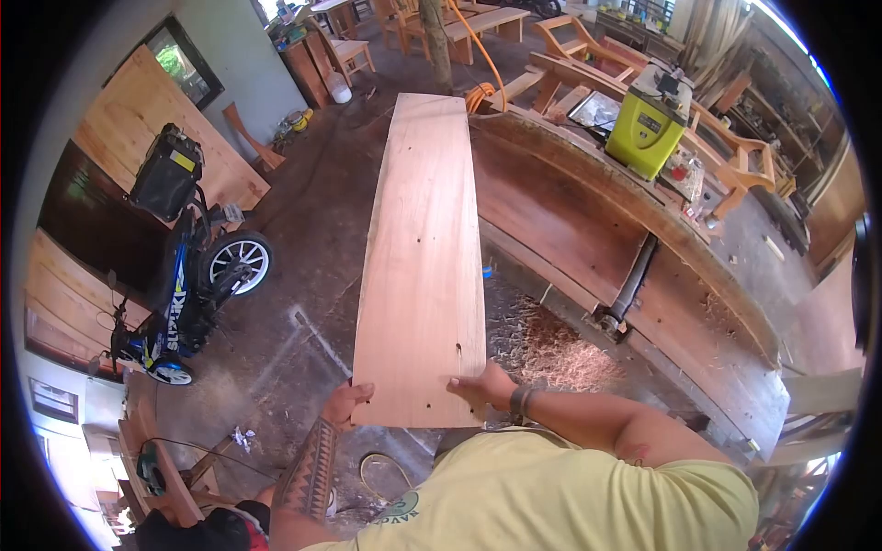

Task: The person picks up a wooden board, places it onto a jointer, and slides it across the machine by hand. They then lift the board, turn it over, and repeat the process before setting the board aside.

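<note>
A long, wide wooden board stretches away from my body, its near end at my waist. My left hand grips the board's near left edge, with the thumb on top. Near the right corner, my right hand holds the board, its thumb on the upper face and its other fingers hidden beneath. Small dark knots mark the pale surface. Right of the board lies a planer-like machine bed with a dark roller across it.
A blue and black motorcycle stands at left. Wood shavings cover floor beside the machine. A yellow-green machine sits at upper right among wooden frames. A post rises beyond the board. An orange cord hangs nearby.
</note>
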A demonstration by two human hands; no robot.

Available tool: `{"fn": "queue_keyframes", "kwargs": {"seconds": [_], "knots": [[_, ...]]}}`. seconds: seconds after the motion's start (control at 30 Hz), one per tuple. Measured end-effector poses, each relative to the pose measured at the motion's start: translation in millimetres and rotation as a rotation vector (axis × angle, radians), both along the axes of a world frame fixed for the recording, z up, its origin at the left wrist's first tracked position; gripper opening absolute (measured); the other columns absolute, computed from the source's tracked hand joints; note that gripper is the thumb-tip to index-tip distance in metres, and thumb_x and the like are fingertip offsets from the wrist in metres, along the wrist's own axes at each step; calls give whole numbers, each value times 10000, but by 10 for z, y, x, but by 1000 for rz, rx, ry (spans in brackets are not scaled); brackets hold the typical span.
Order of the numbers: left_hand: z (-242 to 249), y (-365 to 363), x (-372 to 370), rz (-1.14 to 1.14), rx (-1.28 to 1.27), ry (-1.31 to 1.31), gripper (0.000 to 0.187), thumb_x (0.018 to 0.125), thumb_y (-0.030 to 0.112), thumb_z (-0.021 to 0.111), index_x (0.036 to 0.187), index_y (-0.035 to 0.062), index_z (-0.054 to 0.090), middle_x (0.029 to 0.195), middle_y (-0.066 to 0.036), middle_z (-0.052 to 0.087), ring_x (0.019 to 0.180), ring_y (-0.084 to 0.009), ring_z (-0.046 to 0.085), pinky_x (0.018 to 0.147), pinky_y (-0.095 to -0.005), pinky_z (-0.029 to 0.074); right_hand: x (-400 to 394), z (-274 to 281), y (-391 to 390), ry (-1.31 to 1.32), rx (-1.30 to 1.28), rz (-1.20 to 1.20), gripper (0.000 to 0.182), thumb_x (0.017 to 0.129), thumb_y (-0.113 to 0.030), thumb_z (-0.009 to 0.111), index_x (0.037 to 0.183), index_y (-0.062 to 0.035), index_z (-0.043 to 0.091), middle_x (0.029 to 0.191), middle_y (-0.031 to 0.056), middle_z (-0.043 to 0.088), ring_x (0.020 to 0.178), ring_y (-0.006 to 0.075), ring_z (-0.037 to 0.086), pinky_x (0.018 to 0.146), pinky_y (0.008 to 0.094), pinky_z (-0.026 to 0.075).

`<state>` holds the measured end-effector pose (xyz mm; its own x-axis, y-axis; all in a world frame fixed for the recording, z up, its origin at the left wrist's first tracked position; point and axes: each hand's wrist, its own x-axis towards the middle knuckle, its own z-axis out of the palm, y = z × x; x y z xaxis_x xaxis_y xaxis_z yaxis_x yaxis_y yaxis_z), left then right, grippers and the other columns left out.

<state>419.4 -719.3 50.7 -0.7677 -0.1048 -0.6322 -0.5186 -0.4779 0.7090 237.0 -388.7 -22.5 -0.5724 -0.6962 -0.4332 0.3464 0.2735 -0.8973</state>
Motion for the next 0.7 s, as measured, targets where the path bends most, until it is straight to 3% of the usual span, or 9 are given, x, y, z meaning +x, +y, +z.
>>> {"fn": "queue_keyframes", "kwargs": {"seconds": [0.13,0.27,0.43,0.57,0.7], "knots": [[58,42,28,-13,-152,-51,574,1042,166,740,1551,-52,586,1417,-181,741,1253,-289,765,1017,-428,654,141,-219,-34,-120,-65,-78,709,925,-425,948,1430,17,720,1326,161,818,1182,251,782,1074,412,609],[-259,-7,137,37,-91,-88,577,1028,191,761,1536,-36,609,1416,-180,746,1234,-286,772,981,-438,663,172,-291,-1,-59,-78,-185,742,903,-387,972,1442,35,686,1333,173,811,1179,258,784,1074,415,613],[-794,15,247,94,54,-95,607,1007,228,772,1538,-21,615,1400,-176,762,1205,-300,787,977,-460,667,83,100,95,-51,-2,-182,753,867,-342,1000,1421,55,680,1320,184,816,1181,273,797,1061,410,627],[-972,78,192,133,156,-54,607,1015,263,743,1537,-19,614,1382,-169,773,1191,-315,795,989,-467,670,45,175,59,103,158,-191,712,858,-349,999,1367,60,715,1269,195,832,1138,281,816,1022,418,646],[-1145,-206,-19,141,167,-17,608,1031,291,724,1541,-19,605,1385,-171,771,1200,-321,797,1005,-476,676,-267,612,-118,151,205,-153,634,874,-370,972,1303,53,774,1207,200,849,1080,278,831,978,423,655]]}}
